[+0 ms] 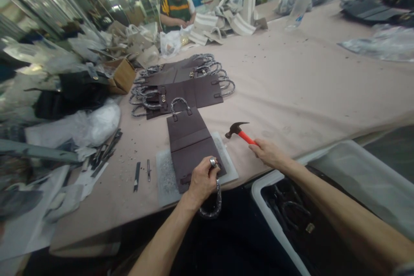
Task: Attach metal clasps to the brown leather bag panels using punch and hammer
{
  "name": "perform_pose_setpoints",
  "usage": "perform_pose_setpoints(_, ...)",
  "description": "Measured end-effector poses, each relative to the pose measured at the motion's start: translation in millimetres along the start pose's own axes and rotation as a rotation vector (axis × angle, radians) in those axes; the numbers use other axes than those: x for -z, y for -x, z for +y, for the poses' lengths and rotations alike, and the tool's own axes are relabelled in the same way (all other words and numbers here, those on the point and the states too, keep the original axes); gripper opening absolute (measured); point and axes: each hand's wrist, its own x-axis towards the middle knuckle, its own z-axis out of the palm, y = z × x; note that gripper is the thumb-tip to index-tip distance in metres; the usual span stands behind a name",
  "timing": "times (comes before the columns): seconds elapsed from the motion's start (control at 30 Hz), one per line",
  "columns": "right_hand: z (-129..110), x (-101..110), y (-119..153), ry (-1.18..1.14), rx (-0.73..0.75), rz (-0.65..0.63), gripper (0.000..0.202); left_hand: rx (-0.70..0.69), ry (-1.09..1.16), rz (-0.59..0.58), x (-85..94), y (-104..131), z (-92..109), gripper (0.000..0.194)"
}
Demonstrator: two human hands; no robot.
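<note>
My left hand (203,181) is closed around a short metal punch (213,162), its round silver top showing above my fingers. It stands on the near end of a dark brown bag panel (189,131), by the base of a wrapped handle (217,202) hanging over the table edge. Under the panel lies a pale slab (164,177). To the right, my right hand (267,152) grips a claw hammer (244,133) by its red handle, the dark head raised beside the slab. The punch's lower end is hidden by my fingers.
Brown bag panels (200,90) with wrapped handles lie stacked beyond. Left of the slab are a dark strip (137,177) and a thin metal rod (148,170). A white bin (274,181) with bag pieces stands below right. A person (177,4) works across the table.
</note>
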Motion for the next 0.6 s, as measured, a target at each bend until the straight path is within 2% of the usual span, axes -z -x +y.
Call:
perform_pose_setpoints(0.1,-0.8,-18.5,-13.5,0.048,0.057,0.071,0.030,0.009,-0.007,0.009,-0.4,2.5,1.3,0.016)
perform_pose_setpoints(0.2,-20.7,-38.1,-10.5,-0.033,0.326,0.194,0.043,0.021,-0.011,0.026,-2.7,7.1,0.9,0.016)
perform_pose_setpoints(0.3,-43.7,-65.3,-0.6,-0.209,0.592,0.168,0.048,0.033,0.014,0.042,-8.3,10.2,-1.0,0.016)
perform_pose_setpoints(0.4,-55.7,-89.3,7.2,-0.268,0.599,0.169,0.046,0.151,0.160,0.123,-9.2,2.8,-3.7,0.011)
perform_pose_setpoints(0.5,-56.4,-98.9,9.4,-0.282,0.558,0.169,0.046,0.402,0.517,0.366,12.3,-14.9,-8.9,0.030)
perform_pose_setpoints(0.57,-54.3,-99.6,9.2,-0.293,0.560,0.161,0.048,0.490,0.696,0.500,44.1,-23.2,-15.6,0.041)
perform_pose_setpoints(0.6,-53.3,-99.7,8.9,-0.299,0.562,0.164,0.048,0.504,0.693,0.524,64.5,-23.6,-20.5,0.043)
